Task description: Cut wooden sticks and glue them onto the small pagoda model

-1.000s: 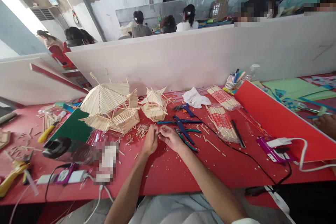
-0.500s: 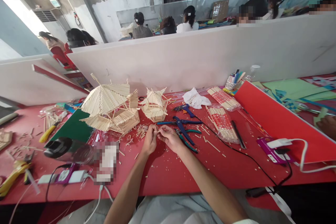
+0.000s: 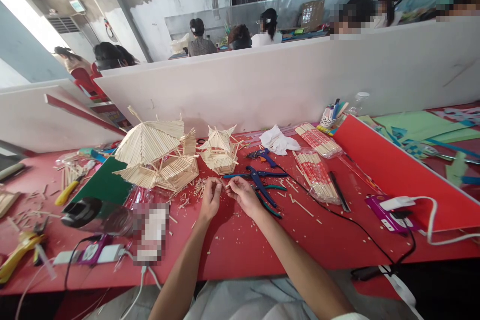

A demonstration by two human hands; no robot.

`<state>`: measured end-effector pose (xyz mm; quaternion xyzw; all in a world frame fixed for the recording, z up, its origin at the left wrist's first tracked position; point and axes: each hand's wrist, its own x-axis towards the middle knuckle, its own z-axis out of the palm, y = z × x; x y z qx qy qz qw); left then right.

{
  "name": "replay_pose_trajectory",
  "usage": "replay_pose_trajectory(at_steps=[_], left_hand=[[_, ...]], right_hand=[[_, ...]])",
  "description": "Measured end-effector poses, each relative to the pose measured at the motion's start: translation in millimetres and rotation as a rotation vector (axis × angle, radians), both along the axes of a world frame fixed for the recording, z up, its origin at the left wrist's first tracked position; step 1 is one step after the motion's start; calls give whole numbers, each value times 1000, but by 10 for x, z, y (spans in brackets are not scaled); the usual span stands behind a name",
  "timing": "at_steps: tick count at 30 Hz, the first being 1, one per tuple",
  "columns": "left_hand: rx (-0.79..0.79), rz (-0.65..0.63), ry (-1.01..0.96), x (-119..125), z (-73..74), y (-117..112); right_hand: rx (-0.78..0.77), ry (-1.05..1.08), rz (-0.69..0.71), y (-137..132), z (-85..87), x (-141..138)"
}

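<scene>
The right hand (image 3: 242,195) pinched a stick (image 3: 227,185) mid-tabletop (image 3: 232,250); the left hand (image 3: 210,201) curled, hold unclear; braced wrists seemed wise.

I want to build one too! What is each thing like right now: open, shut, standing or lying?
right hand: pinching a small stick
left hand: fingers curled, grip unclear
big stick house: standing upright
small stick house: standing upright
blue pliers: lying flat
tissue: crumpled
chopstick packs: lying, wrapped
</scene>
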<state>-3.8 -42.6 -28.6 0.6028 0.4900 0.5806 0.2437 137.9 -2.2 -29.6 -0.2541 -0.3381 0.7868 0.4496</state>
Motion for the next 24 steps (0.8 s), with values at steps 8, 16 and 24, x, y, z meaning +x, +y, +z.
replay_pose_trajectory(at_steps=[8, 16, 24], left_hand=[[-38, 115, 77, -6, -26, 13], [-145, 376, 297, -322, 2, 34], [-276, 566, 586, -485, 56, -8]], right_hand=[[103, -112, -55, 24, -48, -11], [127, -115, -59, 40, -20, 13], [166, -155, -81, 40, 7, 42]])
